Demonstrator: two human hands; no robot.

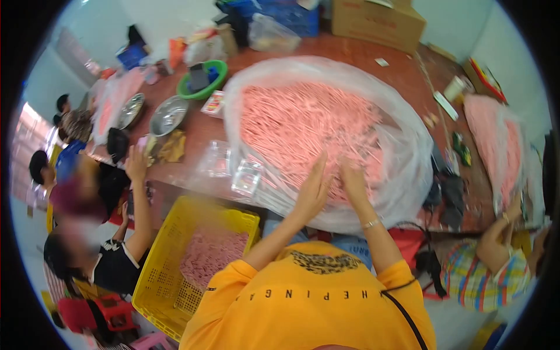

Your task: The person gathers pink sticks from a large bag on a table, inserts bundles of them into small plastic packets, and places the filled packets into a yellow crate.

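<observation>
Pink stick-like pieces lie heaped in a large clear plastic bag spread open on the red-brown table. At the near edge of the heap is my left hand, fingers stretched out and close together, touching or just over the pieces. To its right, my right hand reaches into the same heap with its fingers pointing down among the pieces; what it holds, if anything, is hidden. A small gap separates the two hands. Small clear packets rest beside the bag on the left.
A yellow crate with pink pieces stands at my lower left. Metal bowls and a green basin sit at the back left. Other people work on both sides, one with a raised hand. Another pink-filled bag lies at the right.
</observation>
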